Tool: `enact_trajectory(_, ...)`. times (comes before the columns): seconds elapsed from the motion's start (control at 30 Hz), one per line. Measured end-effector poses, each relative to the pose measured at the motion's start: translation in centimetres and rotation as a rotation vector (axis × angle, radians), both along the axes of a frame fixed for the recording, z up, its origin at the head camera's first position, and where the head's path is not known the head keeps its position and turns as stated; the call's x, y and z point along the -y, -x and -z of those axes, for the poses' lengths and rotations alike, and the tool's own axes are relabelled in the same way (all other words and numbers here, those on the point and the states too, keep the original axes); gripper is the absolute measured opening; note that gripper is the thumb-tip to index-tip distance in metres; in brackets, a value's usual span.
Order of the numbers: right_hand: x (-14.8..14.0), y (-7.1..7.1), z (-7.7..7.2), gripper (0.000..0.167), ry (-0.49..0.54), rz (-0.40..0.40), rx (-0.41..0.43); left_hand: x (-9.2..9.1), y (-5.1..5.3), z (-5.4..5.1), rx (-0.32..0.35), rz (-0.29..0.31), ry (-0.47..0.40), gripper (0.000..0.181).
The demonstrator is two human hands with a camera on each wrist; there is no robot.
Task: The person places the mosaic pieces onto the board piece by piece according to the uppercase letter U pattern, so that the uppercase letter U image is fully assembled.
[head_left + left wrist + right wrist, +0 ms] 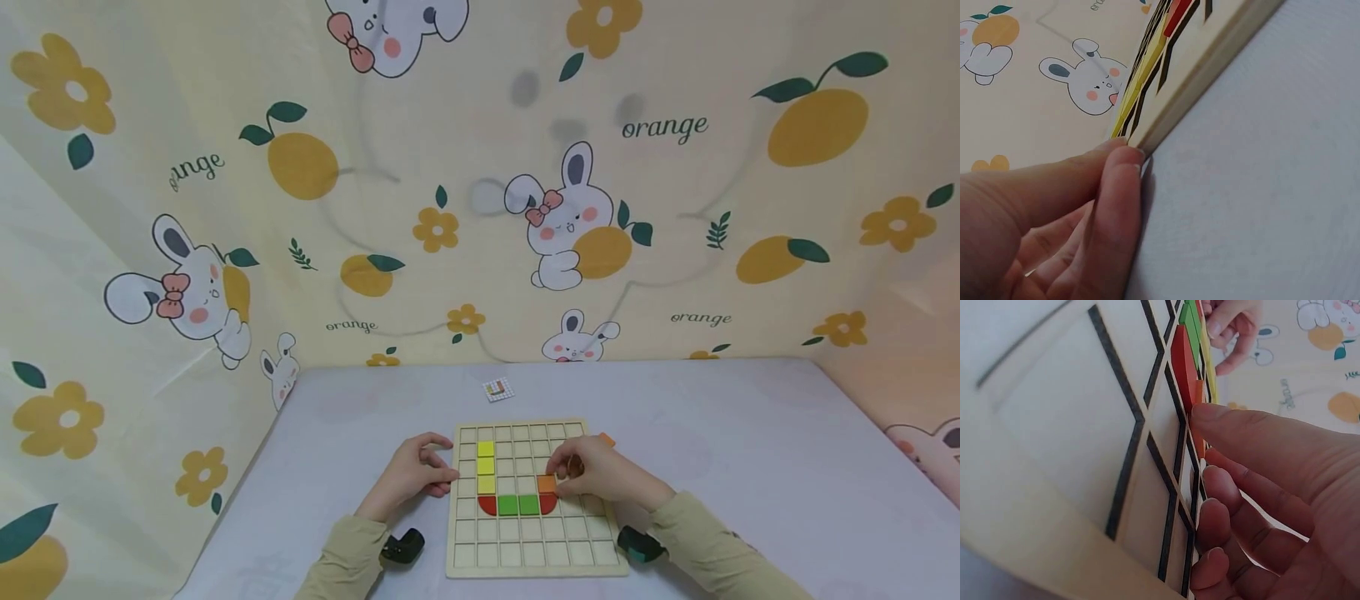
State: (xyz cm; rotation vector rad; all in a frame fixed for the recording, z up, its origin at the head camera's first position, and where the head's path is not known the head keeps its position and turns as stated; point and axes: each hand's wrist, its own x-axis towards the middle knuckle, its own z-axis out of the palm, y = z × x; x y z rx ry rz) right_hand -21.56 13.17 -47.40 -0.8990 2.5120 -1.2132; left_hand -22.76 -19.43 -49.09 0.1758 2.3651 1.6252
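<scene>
A wooden grid board (536, 560) lies on the table. On it, yellow square tiles (486, 466) form a column above a red rounded tile (487, 505). Two green square tiles (518, 505) lead across to a second red rounded tile (548, 503). Directly above that one is an orange square tile (547, 484), which my right hand (596, 471) pinches by its edge; in the right wrist view the thumb (1260, 428) presses against it. My left hand (415, 468) is at the board's left side, fingertips touching its edge in the left wrist view, fingers relaxed.
Behind the board lies a small patterned card (497, 389). Another orange piece (606, 439) shows partly past the right hand, beside the board. A printed cloth (465, 250) with rabbits and oranges hangs behind and beside the white table (720, 417).
</scene>
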Motion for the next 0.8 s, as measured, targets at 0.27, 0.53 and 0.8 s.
enact_trajectory(0.27, -0.13, -0.08, -0.37, 0.021, 0.021, 0.001, 0.005, -0.13, 0.04, -0.05, -0.006, -0.005, 0.01, 0.05)
enact_trajectory(0.53, 0.03, 0.01, -0.35, 0.018, 0.017, -0.003, -0.017, -0.14, 0.16, -0.18, 0.002, -0.007, 0.019, 0.05)
enact_trajectory(0.8, -0.36, 0.23, -0.72, 0.019, 0.005, 0.025, 0.028, -0.11, 0.35, -0.38, 0.019, -0.013, 0.019, 0.05)
